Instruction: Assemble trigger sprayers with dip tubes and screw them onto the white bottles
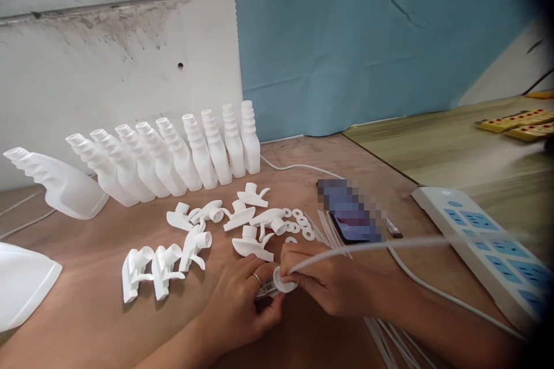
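Observation:
My left hand point(240, 302), with a ring on one finger, is closed around a white trigger spray head point(284, 283), its round collar facing up. My right hand point(331, 282) pinches a thin white tube point(372, 247) at that collar; the tube's other end stretches out to the right. Whether the tube's tip sits inside the collar is hidden by my fingers. Several more trigger spray heads point(240, 216) lie just beyond my hands. Small white ring washers point(308, 234) are scattered beside them, and loose white tubes point(383, 340) run beneath my right forearm.
Several white bottles point(212, 155) stand in a row along the wall, and another bottle point(21, 288) is at the left edge. A phone point(352, 213) lies beyond my right hand. A power strip point(485, 248) and a white cable point(433, 294) are on the right.

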Tool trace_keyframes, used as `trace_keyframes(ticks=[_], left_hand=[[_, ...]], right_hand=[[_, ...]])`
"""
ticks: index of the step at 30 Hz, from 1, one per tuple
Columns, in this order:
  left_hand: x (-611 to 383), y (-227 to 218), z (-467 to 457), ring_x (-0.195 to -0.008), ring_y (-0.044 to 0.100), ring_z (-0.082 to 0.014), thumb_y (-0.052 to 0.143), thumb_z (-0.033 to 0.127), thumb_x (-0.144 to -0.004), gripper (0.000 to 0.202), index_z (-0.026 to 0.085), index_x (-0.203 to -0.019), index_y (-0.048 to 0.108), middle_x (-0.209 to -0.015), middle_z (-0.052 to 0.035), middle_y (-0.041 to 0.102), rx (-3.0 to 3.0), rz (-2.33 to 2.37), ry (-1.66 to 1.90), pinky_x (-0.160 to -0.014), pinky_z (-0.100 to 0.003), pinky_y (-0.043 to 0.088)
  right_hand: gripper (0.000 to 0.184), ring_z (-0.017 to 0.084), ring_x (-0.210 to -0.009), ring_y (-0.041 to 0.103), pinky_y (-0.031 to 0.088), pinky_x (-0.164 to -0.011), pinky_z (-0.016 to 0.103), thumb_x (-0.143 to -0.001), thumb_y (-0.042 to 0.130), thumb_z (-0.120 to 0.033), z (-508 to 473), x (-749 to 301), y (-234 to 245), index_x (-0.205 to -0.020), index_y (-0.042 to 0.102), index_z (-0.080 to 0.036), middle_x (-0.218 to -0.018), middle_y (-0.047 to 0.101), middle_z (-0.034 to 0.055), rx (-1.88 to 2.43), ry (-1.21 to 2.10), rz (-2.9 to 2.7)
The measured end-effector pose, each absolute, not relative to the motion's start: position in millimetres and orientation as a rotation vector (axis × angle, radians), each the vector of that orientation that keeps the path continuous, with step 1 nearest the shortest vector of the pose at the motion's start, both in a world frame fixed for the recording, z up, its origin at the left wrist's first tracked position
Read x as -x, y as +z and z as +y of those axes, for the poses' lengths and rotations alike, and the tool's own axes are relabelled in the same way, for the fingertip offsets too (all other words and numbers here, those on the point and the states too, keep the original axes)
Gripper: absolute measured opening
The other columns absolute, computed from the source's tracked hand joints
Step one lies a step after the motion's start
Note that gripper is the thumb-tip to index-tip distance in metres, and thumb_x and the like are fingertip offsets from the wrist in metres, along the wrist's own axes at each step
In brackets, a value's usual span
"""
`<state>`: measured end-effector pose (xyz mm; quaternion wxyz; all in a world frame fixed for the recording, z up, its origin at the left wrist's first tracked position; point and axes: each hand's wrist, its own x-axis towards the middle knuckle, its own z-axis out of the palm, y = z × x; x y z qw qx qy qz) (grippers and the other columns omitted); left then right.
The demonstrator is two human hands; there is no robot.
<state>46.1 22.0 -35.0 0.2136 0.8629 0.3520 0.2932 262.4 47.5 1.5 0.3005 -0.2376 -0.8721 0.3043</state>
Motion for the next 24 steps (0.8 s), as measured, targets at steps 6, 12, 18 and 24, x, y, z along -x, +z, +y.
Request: trace_keyframes(ticks=[6,12,18,24], left_hand=[[-45.2,-34.5,23.3,-0.09,0.059,-0.0209,0.051,0.027,-0.095,0.026,0.025,-0.121,0.055,-0.1,-0.0033,0.062,-2.379,0.95,0.698,-0.075,-0.033,0.044],[-42.2,-30.6,21.6,-0.098,0.06,-0.0204,0.054,0.028,-0.094,0.03,0.03,-0.124,0.056,-0.108,-0.0017,0.064,-2.217,0.966,0.676,-0.085,-0.033,0.044],[-42.3,9.9,19.4,-0.077,0.055,-0.0146,0.054,0.053,-0.094,0.035,0.02,-0.102,0.063,-0.089,-0.0029,0.06,-1.585,1.02,0.674,-0.063,-0.022,0.042],[-45.6,34.3,3.6,-0.085,0.062,-0.0176,0.06,0.047,-0.091,0.038,0.022,-0.12,0.054,-0.101,-0.005,0.064,-1.677,0.853,0.597,-0.073,-0.027,0.052]], right_hand=[[0.027,0.013,-0.062,0.046,0.038,-0.059,0.025,-0.095,0.039,-0.011,47.6,-258.4,-2.1,-0.075,0.055,-0.018,-0.072,0.055,0.0014,0.623,0.723,-2.386],[0.023,0.014,-0.068,0.054,0.045,-0.064,0.026,-0.099,0.047,-0.019,43.7,-261.2,-4.5,-0.08,0.06,-0.018,-0.076,0.06,0.0027,0.786,0.766,-2.341],[0.047,0.019,-0.109,0.06,0.055,-0.086,0.032,-0.093,0.044,-0.002,45.9,-276.5,5.5,-0.135,0.05,-0.022,-0.121,0.059,0.0116,0.66,0.232,-2.224],[0.024,0.023,-0.115,0.064,0.054,-0.1,0.039,-0.1,0.049,-0.018,38.2,-275.7,8.1,-0.11,0.07,-0.017,-0.123,0.069,0.0104,0.247,-0.351,-2.371]])
